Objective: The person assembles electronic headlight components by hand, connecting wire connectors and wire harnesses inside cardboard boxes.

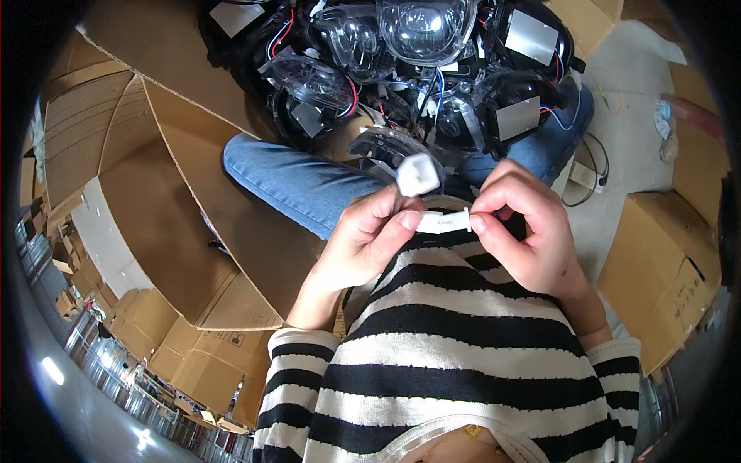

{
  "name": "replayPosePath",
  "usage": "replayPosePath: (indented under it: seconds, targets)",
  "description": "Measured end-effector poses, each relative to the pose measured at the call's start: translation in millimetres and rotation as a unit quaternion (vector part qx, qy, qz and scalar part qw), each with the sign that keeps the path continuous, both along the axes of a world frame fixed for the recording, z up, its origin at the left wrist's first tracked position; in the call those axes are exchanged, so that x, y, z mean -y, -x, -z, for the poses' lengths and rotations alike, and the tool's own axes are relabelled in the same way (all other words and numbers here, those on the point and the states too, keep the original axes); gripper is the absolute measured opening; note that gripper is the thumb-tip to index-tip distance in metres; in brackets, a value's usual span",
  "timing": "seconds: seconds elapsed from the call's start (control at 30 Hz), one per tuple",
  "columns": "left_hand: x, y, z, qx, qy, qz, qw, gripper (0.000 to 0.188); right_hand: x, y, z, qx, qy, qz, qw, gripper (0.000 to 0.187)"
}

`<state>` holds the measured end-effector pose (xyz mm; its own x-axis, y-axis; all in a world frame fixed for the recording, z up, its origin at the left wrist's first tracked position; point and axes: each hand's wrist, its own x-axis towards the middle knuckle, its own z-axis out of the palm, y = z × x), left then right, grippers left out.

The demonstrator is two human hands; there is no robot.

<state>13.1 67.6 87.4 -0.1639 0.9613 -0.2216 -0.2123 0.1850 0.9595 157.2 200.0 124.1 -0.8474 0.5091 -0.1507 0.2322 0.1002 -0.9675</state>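
Note:
A short white strip (445,222) with faint print stretches between my two hands, in front of my striped top. My left hand (367,238) pinches its left end between thumb and fingers. Closed on the strip's other end is my right hand (529,228), thumb and forefinger pressed together. A white, rounded blocky piece (417,175) sticks up above my left fingertips; it is somewhat blurred, and I cannot tell whether it joins the strip. Just beyond my hands lies a clear-lensed lamp unit (394,143), partly covered by that piece.
Several black lamp housings with clear lenses (428,31), metal plates and coloured wires are heaped ahead, between my jeans-covered legs (297,181). An open cardboard box (204,208) stands at left. Another carton (656,270) is at right, near a black cable (593,174) on the floor.

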Motion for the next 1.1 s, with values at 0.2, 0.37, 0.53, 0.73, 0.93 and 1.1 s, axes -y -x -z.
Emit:
replayPosePath:
  seconds: [0.2,0.37,0.53,0.73,0.93,1.1]
  targets:
    - [-8.7,-3.6,-2.0,-0.014,0.051,-0.006,0.999,0.015,3.6,2.6,4.7,-0.002,-0.153,-0.004,0.988,0.014]
    - [-7.9,-2.5,-5.4,-0.015,0.055,-0.017,0.998,0.015,-4.4,-4.0,2.0,0.015,-0.069,0.006,0.998,0.009]
    - [-5.4,-0.8,-5.1,-0.034,-0.002,-0.051,0.998,0.018,-14.9,-15.0,-11.3,0.02,-0.007,0.006,1.0,0.007]
    - [4.3,8.1,1.1,0.047,-0.023,-0.011,0.999,0.02,-23.4,-18.9,-22.1,-0.041,0.055,0.015,0.998,0.004]
    - [5.8,13.5,2.2,0.041,-0.041,0.018,0.998,0.02,-27.0,-16.8,-22.6,-0.034,0.052,0.012,0.998,0.004]
    - [10.1,15.0,2.9,0.021,-0.044,0.038,0.998,0.02,-25.9,-16.7,-24.0,0.014,-0.006,-0.004,1.0,0.005]
